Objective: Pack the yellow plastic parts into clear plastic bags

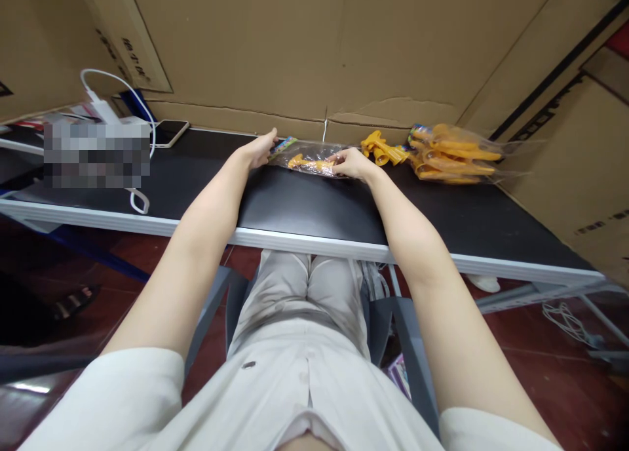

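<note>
A clear plastic bag (322, 152) with a blue-green printed strip at its left end lies across the black tabletop in front of me. Inside it shows a small yellow plastic piece (297, 162), whose kind I cannot make out. My left hand (259, 149) is closed at the printed end, its thumb pointing up. The fingers of my right hand (352, 164) pinch the bag near its right part, by the yellow piece. Just right of that hand sits a loose pile of yellow plastic pieces (382, 151). Beyond it are filled clear bags of longer yellow pieces (457, 153).
Cardboard panels (295, 51) stand along the back and right of the table. To the left are a phone (171, 134), a white cable (118, 73) and a blurred-out object (97, 153). A metal edge (314, 243) runs along the table front, above my lap.
</note>
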`<action>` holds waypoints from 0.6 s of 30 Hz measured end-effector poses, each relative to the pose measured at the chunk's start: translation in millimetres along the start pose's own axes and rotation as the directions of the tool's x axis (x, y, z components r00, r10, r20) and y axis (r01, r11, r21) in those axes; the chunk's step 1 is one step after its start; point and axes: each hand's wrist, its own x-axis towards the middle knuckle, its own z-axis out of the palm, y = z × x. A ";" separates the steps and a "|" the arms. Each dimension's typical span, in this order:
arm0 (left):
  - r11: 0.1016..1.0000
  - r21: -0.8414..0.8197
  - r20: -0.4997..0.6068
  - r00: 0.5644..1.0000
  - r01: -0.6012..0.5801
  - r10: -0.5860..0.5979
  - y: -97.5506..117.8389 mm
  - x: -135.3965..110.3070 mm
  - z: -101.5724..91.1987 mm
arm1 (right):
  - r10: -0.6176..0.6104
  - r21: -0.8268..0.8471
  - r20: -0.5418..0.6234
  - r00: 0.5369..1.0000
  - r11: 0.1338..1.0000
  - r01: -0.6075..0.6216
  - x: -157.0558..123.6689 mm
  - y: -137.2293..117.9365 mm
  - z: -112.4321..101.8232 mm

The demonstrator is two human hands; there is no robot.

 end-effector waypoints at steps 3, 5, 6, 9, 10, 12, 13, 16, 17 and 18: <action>0.994 0.110 0.042 0.999 -0.025 0.020 1.2 -1.4 1.3 | -0.016 0.042 0.000 1.000 0.999 0.016 -3.1 -4.4 1.3; 0.983 0.175 0.049 0.998 -0.050 0.042 2.6 -3.0 3.8 | -0.028 0.057 -0.014 1.000 0.998 0.028 -6.0 -7.7 0.3; 0.980 0.190 0.058 0.997 -0.061 0.051 3.6 -4.0 5.5 | -0.030 0.060 -0.023 0.999 0.998 0.031 -7.3 -9.1 -0.2; 0.981 0.181 0.101 0.993 -0.075 0.058 7.0 -7.5 11.3 | -0.034 0.052 -0.047 0.998 0.998 0.036 -9.1 -11.2 0.5; 0.982 0.173 0.111 0.992 -0.078 0.059 8.0 -8.5 12.7 | -0.037 0.049 -0.051 0.998 0.998 0.039 -8.9 -11.3 1.7; 0.982 0.167 0.118 0.991 -0.084 0.065 9.2 -9.4 14.1 | -0.046 0.054 -0.049 0.998 0.997 0.048 -7.9 -11.2 5.2; 0.982 0.170 0.115 0.991 -0.085 0.066 9.4 -9.3 13.9 | -0.050 0.061 -0.042 0.998 0.997 0.053 -7.2 -11.1 7.3; 0.979 0.186 0.101 0.992 -0.088 0.070 8.5 -7.4 11.2 | -0.058 0.096 -0.004 0.998 0.994 0.058 -5.2 -11.1 13.2; 0.979 0.186 0.093 0.993 -0.085 0.069 8.2 -6.5 10.0 | -0.059 0.109 0.006 0.998 0.992 0.058 -4.5 -10.9 14.7; 0.980 0.182 0.085 0.994 -0.083 0.068 7.9 -5.7 9.1 | -0.059 0.123 0.013 0.998 0.991 0.057 -3.8 -10.6 16.1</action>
